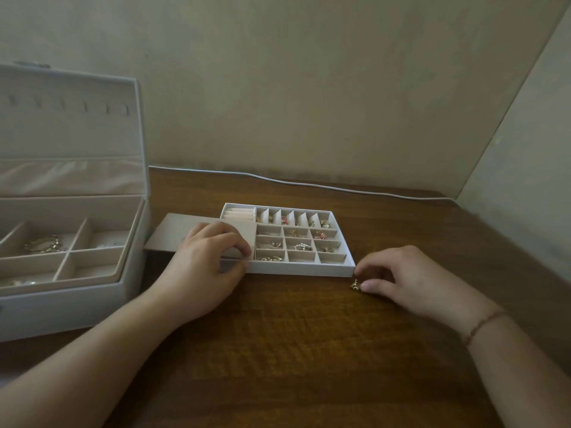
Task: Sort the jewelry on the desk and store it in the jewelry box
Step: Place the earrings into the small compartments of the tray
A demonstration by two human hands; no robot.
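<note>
**A:** Standing right behind them here. Closest to me are the two forearms over the wooden table (293, 350). The right hand (411, 279) has its fingers (370, 285) curled down on a small gold piece (355, 285) lying on the table just off the near right corner of the divided tray (309, 269). Looks like a pinch, though I can't tell if it's lifted yet. The left hand (204, 267) is grasping the tray's near edge where the flat cover (197, 234) overlaps it, thumb on the front wall, fingers curled over the top.

**B:** So how far along would you say?

**A:** Pretty far, I'd guess. Most of the tray's little cells already hold earrings or rings, a couple in the near row look bare. The big jewelry box (92, 279) on the left stands open, lid up, with a gold bracelet (43, 244) in one compartment. That gold piece is the only loose item I can spot on the table, so what's left is dropping it in and getting the tray back into the box.

**B:** Which way does the tray lie?

**A:** Long axis runs left to right across the table, roughly parallel to the wall, ring rolls at the far left. The gold piece is too tiny to read any direction.
</note>
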